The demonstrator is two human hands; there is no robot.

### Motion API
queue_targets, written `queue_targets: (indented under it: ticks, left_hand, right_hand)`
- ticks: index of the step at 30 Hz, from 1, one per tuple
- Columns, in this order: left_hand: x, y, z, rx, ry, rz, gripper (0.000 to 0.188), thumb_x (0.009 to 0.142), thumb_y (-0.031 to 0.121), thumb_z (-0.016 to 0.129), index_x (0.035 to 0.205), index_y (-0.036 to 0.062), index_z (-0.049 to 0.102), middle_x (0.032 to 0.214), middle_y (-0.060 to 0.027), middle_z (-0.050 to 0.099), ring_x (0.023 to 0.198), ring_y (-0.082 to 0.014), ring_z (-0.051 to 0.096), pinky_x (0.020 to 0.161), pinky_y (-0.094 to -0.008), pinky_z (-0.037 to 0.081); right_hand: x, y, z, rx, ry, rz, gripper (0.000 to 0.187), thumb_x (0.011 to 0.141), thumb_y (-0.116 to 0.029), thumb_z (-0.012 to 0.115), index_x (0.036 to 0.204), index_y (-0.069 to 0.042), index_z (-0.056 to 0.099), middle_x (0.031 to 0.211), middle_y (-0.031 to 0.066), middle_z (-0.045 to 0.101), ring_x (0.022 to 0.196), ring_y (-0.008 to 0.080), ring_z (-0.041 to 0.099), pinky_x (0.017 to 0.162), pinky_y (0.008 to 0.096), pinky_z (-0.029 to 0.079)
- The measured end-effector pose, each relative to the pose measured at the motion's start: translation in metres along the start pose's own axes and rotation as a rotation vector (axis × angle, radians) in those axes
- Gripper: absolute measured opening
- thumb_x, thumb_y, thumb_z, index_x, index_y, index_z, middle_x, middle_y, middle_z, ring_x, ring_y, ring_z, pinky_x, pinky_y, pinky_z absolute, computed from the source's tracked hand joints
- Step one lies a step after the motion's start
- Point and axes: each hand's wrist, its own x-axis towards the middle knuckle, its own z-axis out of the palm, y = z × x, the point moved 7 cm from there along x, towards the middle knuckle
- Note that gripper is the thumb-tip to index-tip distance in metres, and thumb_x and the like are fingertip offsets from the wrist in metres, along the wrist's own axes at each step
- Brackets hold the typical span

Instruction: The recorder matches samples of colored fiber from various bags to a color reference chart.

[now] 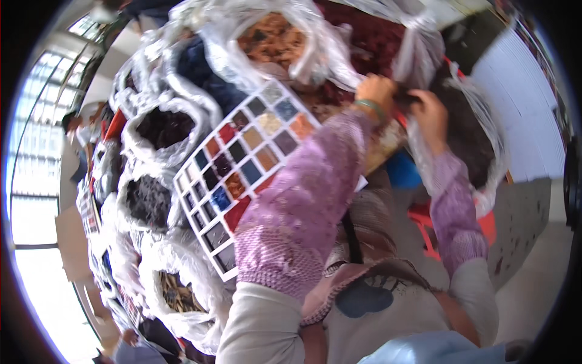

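My left hand (376, 96), with a green band at the wrist, reaches over the top right of a sample board (242, 159) with rows of coloured swatches. Its fingers are curled around one side of a dark brown tuft of loose material (404, 97). My right hand (431, 118) is close beside it, thumb and fingers bent in a pinch at the other side of the tuft. To the right of both hands stands a clear plastic bag of dark brown material (464, 130). My left sleeve covers part of the board.
Open plastic bags stand around the board: orange material (273, 41), dark red material (373, 45), black material (163, 127), grey material (148, 199) and brown-yellow strips (177, 291). A red stool (424, 227) is below my right arm. Other people are at the left.
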Motion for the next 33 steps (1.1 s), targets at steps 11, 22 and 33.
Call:
queue_targets:
  ticks: [11,22,33]
  left_hand:
    - [-0.146,-0.049,-0.121,-0.181,0.416,-0.045,0.021,0.062,0.020,0.064,0.082,0.0127,0.065,0.073,-0.0120,0.064,0.065,-0.0297,0.062,0.063,-0.0363,0.051]
    - [-0.514,-0.235,-0.136,-0.826,0.331,-0.919,0.024,0.071,0.009,0.062,0.093,-0.0013,0.061,0.070,-0.0043,0.060,0.056,-0.0101,0.056,0.049,-0.0199,0.045]
    - [-0.498,-0.209,-0.098,-0.400,0.637,-0.876,0.022,0.069,0.017,0.063,0.089,0.0094,0.066,0.067,-0.0088,0.063,0.056,-0.0202,0.060,0.062,-0.0291,0.050]
  right_hand:
    - [-0.051,0.058,-0.097,-0.358,0.029,0.033,0.020,0.077,-0.005,0.052,0.094,-0.007,0.061,0.074,0.0020,0.056,0.055,0.0104,0.047,0.051,0.0239,0.039]
    - [-0.134,-0.228,0.079,0.821,-0.880,0.311,0.017,0.074,0.000,0.048,0.087,-0.003,0.058,0.073,-0.0036,0.052,0.052,0.0003,0.040,0.042,0.0153,0.031]
    - [-0.238,-0.322,0.172,0.758,-1.176,0.279,0.011,0.071,-0.003,0.050,0.081,-0.001,0.056,0.054,0.0013,0.052,0.043,0.0062,0.051,0.042,0.0212,0.039]
